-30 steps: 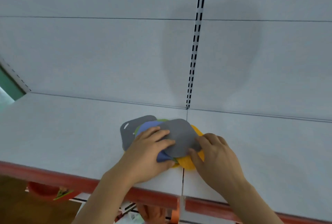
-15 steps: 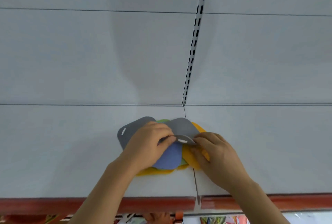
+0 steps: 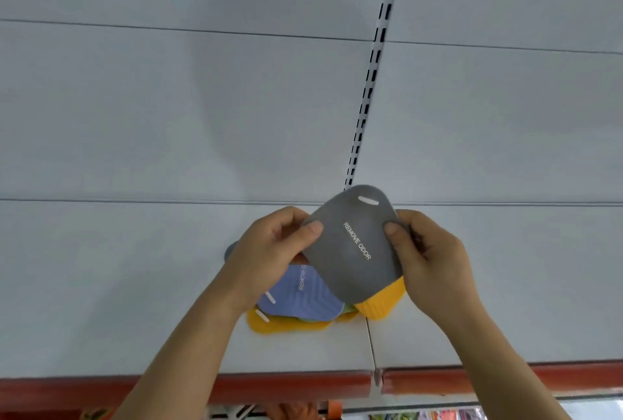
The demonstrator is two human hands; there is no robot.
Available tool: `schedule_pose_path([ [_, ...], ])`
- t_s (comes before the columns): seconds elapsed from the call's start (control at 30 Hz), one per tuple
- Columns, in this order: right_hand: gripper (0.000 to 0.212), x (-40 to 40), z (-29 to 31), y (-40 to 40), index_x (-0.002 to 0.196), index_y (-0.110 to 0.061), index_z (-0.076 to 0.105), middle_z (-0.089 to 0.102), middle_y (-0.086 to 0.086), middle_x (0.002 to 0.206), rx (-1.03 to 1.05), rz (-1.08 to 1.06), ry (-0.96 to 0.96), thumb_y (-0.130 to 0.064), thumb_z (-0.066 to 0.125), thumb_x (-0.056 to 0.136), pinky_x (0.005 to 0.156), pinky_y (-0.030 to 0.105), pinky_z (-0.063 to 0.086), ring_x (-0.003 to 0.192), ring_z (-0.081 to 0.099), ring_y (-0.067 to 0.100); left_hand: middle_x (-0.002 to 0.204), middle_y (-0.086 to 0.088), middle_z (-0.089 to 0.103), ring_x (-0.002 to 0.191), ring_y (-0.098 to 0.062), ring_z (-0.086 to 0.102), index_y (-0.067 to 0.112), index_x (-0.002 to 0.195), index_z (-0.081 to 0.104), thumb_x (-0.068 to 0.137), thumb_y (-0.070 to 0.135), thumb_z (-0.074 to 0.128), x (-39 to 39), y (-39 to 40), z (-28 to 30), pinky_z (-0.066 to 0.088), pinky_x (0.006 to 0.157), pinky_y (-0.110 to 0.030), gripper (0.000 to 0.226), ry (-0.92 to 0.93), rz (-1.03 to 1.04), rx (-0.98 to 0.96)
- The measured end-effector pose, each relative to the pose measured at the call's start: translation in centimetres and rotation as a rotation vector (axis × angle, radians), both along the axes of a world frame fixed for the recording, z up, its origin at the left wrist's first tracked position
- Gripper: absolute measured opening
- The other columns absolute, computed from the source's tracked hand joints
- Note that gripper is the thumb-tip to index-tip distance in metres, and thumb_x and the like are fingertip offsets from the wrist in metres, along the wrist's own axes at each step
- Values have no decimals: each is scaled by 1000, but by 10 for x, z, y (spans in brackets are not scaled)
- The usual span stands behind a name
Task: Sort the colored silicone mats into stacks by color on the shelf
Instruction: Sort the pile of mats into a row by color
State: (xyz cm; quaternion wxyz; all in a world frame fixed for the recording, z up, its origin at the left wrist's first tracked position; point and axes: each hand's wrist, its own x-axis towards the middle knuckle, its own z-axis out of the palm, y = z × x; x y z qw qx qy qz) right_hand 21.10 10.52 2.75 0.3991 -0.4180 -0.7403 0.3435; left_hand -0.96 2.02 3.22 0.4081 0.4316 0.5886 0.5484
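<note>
A grey silicone mat (image 3: 354, 247) printed "REMOVE ODOR" is lifted above the pile, tilted toward me. My left hand (image 3: 269, 257) pinches its left edge and my right hand (image 3: 428, 257) pinches its right edge. Under it on the white shelf (image 3: 135, 284) lies a mixed pile: a blue ribbed mat (image 3: 303, 298) on top, a yellow mat (image 3: 286, 325) sticking out at the front, another yellow one (image 3: 382, 301) at the right, and a sliver of a second grey mat (image 3: 231, 251) behind my left hand. A green edge shows between the blue and yellow.
The shelf has a red front edge (image 3: 286, 386) and a seam (image 3: 371, 342) running front to back just right of the pile. A slotted upright (image 3: 367, 92) runs up the white back panel. Bare shelf surface extends left and right of the pile.
Both hands have lifted the top grey mat off the pile and turned it over, so its printed side now faces me. The blue mat below is uncovered.
</note>
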Motion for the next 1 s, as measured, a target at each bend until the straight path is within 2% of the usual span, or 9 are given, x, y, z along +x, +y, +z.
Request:
schedule_pose_path([
  [0.07, 19, -7, 2, -1, 97, -37, 73, 70, -2, 74, -8, 67, -24, -22, 61, 101, 62, 31, 49, 70, 62, 19, 86, -1, 74, 82, -17, 70, 7, 97, 69, 100, 25, 67, -3, -2, 7, 58, 73, -30, 18, -46, -79, -68],
  [0.17, 21, -18, -6, -2, 106, -35, 73, 73, -12, 81, 8, 140, -121, -18, 62, 101, 65, 20, 50, 74, 65, 9, 97, 7, 78, 95, -17, 73, 25, 103, 73, 101, 33, 66, -13, -3, -2, 58, 87, -42, 11, 343, -85, -164],
  [0.23, 25, -22, -18, 4, 118, -34, 71, 75, -18, 95, 43, 76, -206, -19, 60, 101, 77, 20, 54, 86, 69, 4, 90, 9, 76, 89, -15, 70, 27, 96, 72, 102, 31, 63, -23, -8, -10, 57, 82, -43, 12, 492, 25, -173],
  [0.4, 33, -31, -37, 14, 130, -29, 64, 71, -7, 119, 9, 56, -520, -34, 59, 98, 90, 34, 51, 110, 63, 20, 92, -7, 76, 92, -32, 73, 19, 94, 74, 100, 18, 65, -64, -34, -22, 63, 64, -46, 11, 266, 257, -198],
  [0.5, 51, -44, -40, 8, 142, -31, 55, 62, -8, 137, 35, 156, -680, -48, 60, 94, 101, 34, 45, 125, 52, 23, 80, 3, 75, 80, -24, 70, 22, 89, 73, 98, 14, 67, -74, -44, -28, 58, 58, -30, 14, 281, 284, -253],
  [0.6, 59, -55, -38, 5, 147, -27, 50, 57, -5, 141, 84, 197, -734, -47, 64, 92, 105, 29, 39, 128, 49, 23, 84, 10, 77, 82, -17, 72, 27, 93, 72, 94, 17, 70, -74, -49, -33, 55, 69, -35, 10, 319, 276, -329],
  [0.7, 64, -62, -37, 2, 147, -25, 49, 54, -3, 132, -27, 199, -594, -36, 71, 88, 101, 29, 42, 121, 56, 24, 98, 13, 79, 95, -11, 74, 30, 103, 71, 93, 19, 69, -73, -52, -35, 59, 86, -42, 16, 304, 270, -361],
  [0.87, 82, -64, -29, 2, 152, -25, 37, 60, -13, 111, -487, 131, -284, -23, 81, 82, 81, 28, 51, 104, 64, 17, 109, 17, 77, 104, -5, 71, 33, 114, 67, 96, 18, 67, -70, -56, -36, 57, 96, -46, 24, 330, 255, -335],
  [1.0, 53, -62, -29, -11, 128, -23, 63, 76, -12, 100, -583, 101, -149, -12, 79, 79, 75, 30, 59, 92, 72, 9, 109, 22, 76, 103, 1, 70, 36, 119, 68, 98, 13, 64, -66, -57, -34, 56, 97, -40, 31, 352, 253, -311],
])
